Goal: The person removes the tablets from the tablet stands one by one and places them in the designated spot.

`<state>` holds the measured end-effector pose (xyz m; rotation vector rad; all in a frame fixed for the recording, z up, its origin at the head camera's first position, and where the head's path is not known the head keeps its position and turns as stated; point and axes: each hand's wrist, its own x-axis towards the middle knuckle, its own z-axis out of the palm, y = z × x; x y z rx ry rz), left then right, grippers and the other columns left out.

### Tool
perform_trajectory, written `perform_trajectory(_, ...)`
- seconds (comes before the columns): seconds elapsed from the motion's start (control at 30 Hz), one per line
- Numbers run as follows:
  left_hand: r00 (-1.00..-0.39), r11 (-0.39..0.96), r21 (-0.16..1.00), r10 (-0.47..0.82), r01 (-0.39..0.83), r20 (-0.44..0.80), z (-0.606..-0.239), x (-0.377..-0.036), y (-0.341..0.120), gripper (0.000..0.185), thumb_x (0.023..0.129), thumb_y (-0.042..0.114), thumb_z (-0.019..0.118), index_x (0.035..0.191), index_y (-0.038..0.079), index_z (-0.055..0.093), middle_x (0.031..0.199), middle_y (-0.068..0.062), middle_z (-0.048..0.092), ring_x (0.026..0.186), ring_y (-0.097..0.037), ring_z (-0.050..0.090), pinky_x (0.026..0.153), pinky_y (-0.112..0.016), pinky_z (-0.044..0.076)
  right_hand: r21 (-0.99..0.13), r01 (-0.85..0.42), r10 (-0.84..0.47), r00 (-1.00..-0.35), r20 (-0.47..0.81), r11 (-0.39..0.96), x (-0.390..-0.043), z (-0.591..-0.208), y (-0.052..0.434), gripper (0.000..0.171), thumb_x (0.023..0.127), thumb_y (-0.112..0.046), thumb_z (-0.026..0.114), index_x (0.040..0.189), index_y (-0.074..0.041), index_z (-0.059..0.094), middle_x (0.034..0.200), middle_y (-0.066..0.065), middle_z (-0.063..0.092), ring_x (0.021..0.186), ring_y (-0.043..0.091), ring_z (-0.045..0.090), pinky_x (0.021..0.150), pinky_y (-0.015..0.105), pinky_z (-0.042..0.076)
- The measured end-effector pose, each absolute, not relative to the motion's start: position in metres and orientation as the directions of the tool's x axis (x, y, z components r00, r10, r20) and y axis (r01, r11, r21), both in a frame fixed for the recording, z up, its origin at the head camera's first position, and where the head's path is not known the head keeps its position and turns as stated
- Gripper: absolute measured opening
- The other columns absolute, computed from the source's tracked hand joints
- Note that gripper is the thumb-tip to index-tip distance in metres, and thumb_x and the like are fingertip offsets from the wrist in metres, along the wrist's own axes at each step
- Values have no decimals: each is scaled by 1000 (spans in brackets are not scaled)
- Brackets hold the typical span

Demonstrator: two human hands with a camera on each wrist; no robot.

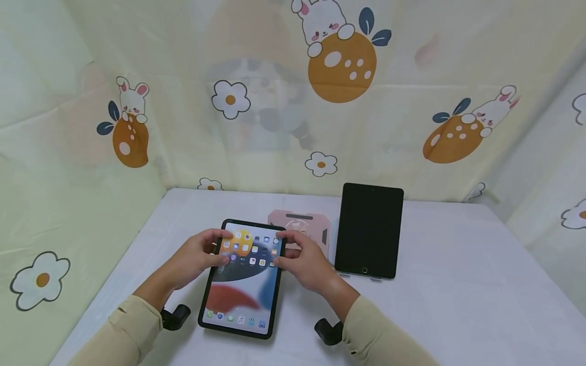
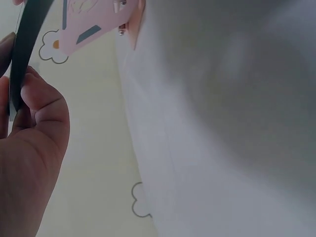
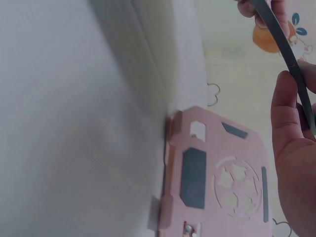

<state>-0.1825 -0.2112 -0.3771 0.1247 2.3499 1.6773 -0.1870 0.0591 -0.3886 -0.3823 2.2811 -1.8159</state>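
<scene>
Black-rimmed tablet (image 1: 241, 290) pinched by each hand (image 1: 191, 260).

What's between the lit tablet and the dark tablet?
In the head view, the pink stand and the right hand show between the lit tablet and the dark tablet.

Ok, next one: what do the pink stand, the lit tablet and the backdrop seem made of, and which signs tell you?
Pink stand: metal or hard plastic, matte; the flat plate and crisp cutouts fit either.
Lit tablet: likely a smooth glass front, judging by its flat, crisp display.
Backdrop: printed cloth or thin sheeting, dull; creases show.
</scene>
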Motion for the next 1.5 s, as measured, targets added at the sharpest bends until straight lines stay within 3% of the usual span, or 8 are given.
perform_trajectory(0.4, -960, 348, 934, 223, -81, -167, -395, -171, -224, 52, 87, 2, 74, 133, 2, 52, 118, -17, 56, 103, -30, 56, 81, -34, 53, -979, -19, -338, -940, -52, 204, -179, -406, 47, 47, 90, -6, 73, 135, -12, 59, 131, 13, 50, 98, 23, 66, 82, 35, 58)
perform_trajectory(1.2, -956, 379, 915, 190, -141, -225, -409, -173, -245, 51, 88, 1, 72, 134, 3, 50, 122, -19, 52, 105, -33, 55, 83, -35, 55, -980, -9, -316, -947, -55, 198, -182, -429, 20, 47, 85, -3, 76, 130, -9, 62, 124, 12, 54, 94, 20, 67, 72, 31, 55)
perform_trajectory(1.5, -958, 406, 902, 169, -146, -231, -413, -176, -253, 50, 87, 1, 71, 133, 3, 51, 124, -18, 54, 105, -32, 55, 83, -35, 54, -975, -23, -311, -949, -48, 221, -183, -432, 10, 45, 87, -5, 75, 130, -8, 61, 124, 11, 57, 96, 21, 68, 76, 33, 57)
